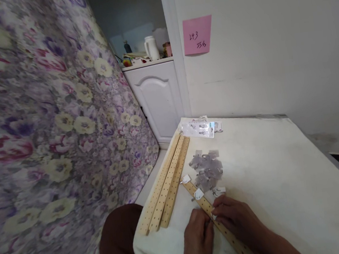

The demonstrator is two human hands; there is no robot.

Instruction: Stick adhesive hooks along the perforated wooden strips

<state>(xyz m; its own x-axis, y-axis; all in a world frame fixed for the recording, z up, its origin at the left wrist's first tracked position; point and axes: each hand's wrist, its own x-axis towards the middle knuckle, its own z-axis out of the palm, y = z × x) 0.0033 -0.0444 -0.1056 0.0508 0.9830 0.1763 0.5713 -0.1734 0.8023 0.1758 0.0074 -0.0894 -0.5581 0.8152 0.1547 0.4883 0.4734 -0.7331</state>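
A pale wooden strip with a row of holes (226, 234) lies slanted on the white table (284, 179) in front of me. Two small white tags (198, 194) with metal hooks sit on its far end. My left hand (197, 235) and my right hand (236, 217) meet over the strip's middle. Both have fingers pinched together on something small that I cannot make out. A heap of small clear bags (207, 168) with metal parts lies just beyond my hands.
Three more holed wooden strips (166, 184) lie side by side along the table's left edge. A clear packet (198, 128) rests at the far edge. A flowered cloth (51, 127) hangs at left, a white cabinet (157, 100) stands behind, and a pink note (198, 35) is on the wall.
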